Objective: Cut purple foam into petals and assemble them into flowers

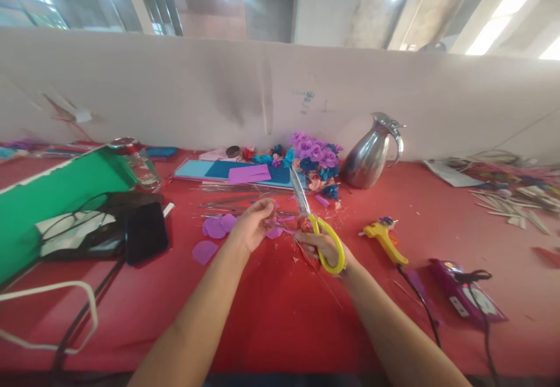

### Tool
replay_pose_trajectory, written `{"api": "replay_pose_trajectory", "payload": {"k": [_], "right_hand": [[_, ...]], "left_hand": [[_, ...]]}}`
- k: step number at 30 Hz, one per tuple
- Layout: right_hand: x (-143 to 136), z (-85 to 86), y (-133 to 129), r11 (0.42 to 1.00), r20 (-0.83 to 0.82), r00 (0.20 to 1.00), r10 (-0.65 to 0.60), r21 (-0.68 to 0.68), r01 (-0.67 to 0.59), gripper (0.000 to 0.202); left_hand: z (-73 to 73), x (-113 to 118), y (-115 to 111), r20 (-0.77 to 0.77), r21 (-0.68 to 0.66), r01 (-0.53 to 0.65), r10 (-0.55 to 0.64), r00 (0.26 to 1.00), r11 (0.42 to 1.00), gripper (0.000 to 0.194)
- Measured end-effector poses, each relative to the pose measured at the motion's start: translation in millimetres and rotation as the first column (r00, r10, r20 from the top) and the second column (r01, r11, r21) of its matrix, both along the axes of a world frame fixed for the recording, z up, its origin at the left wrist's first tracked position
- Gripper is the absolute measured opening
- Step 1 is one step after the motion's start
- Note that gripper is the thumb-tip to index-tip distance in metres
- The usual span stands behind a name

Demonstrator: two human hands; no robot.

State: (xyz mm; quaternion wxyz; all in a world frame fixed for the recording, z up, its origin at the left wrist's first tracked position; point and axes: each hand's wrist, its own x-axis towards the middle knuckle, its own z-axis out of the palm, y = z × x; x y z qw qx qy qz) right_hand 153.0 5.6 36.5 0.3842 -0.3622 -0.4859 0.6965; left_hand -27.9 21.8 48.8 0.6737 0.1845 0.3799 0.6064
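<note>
Yellow-handled scissors (329,246) are in my right hand (320,245), their blades pointing up and away toward the paper flowers. A thin wire (326,285) runs from near the right fingers down toward the table's front. My left hand (257,222) has its thumb and fingers pinched together over the scraps; whatever lies between the fingertips is too small to make out. Purple round paper petals (214,227) lie to the left of the left hand. Behind both hands, purple paper flowers (312,150) are bunched with blue and pink ones.
A steel jug (371,153) stands at the back. On the right are a yellow glue gun (385,241) and a purple device (468,293) with cords. A black phone (146,233), a green box (65,200) and a glass jar (142,165) sit on the left.
</note>
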Motion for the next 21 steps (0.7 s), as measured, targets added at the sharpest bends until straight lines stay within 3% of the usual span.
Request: {"api": "replay_pose_trajectory", "payload": {"k": [3, 6, 8, 10, 12, 14, 17, 21], "right_hand": [[-2, -2.7, 1, 1.0, -0.05, 0.999, -0.012, -0.022, 0.011, 0.038], [-4, -2.9, 4, 0.997, -0.058, 0.997, -0.047, -0.057, 0.044, 0.042], [-5, -1.4, 7, 0.991, -0.081, 0.991, -0.105, -0.094, 0.097, 0.047], [-4, 0.6, 9, 0.983, -0.118, 0.981, -0.157, -0.115, 0.144, 0.05], [-4, 1.5, 10, 0.98, -0.154, 0.973, -0.174, -0.129, 0.154, 0.048], [-4, 0.6, 8, 0.98, -0.176, 0.972, -0.154, -0.152, 0.128, 0.045], [-5, -2.5, 1, 0.986, -0.156, 0.983, -0.093, -0.153, 0.069, 0.05], [0, -0.7, -10, 0.999, 0.036, 0.999, 0.032, 0.011, -0.032, 0.055]], "left_hand": [[-0.5, 5, -9, -0.17, 0.027, 0.171, -0.164, 0.972, 0.985, 0.012], [5.0, 10, -13, -0.214, 0.052, 0.211, -0.196, 0.957, 0.976, 0.01], [10.5, 8, -11, -0.098, 0.066, 0.104, -0.097, 0.99, 0.992, 0.013], [16.0, 1, -6, 0.09, 0.064, -0.113, 0.107, 0.99, 0.992, 0.022], [19.7, -6, -1, 0.226, 0.028, -0.328, 0.313, 0.922, 0.944, 0.03], [20.5, -12, 3, 0.274, 0.001, -0.453, 0.435, 0.858, 0.892, 0.033], [16.8, -13, 5, 0.28, 0.034, -0.515, 0.486, 0.828, 0.857, 0.03], [9.6, -7, 3, 0.256, 0.103, -0.488, 0.451, 0.855, 0.867, 0.023]]}}
